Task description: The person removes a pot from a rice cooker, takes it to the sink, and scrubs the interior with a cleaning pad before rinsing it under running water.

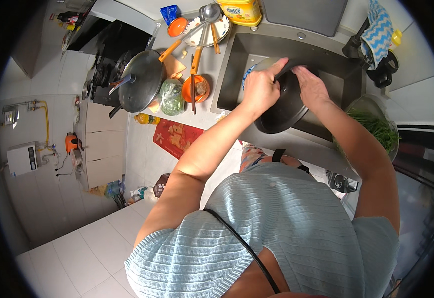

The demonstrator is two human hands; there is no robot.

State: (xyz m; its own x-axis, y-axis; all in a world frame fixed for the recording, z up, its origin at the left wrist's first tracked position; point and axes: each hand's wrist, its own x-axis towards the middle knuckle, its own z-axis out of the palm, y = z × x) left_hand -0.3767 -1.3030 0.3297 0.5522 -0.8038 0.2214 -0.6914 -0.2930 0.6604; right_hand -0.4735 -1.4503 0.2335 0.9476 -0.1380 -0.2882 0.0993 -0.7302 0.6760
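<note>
A dark, deep pan [282,116] is tilted over the near side of the stainless steel sink [336,89]. My left hand [263,87] grips it at the upper left, with the thumb lying along the dark rim or handle. My right hand [312,86] reaches into the pan's upper right part. Its fingers are straight and close together, with the tips against the dark edge; whether they grip it is hidden. Behind my left hand, a blue-and-white patterned dish [247,76] shows in part inside the sink.
Right of the sink stands a clear bowl of green stalks [375,126]. On the left counter are an orange bowl [201,97] with chopsticks across it, bagged greens [172,98], a plate [220,31] with ladles, and a lidded pan [141,83]. A yellow tub [241,11] stands behind.
</note>
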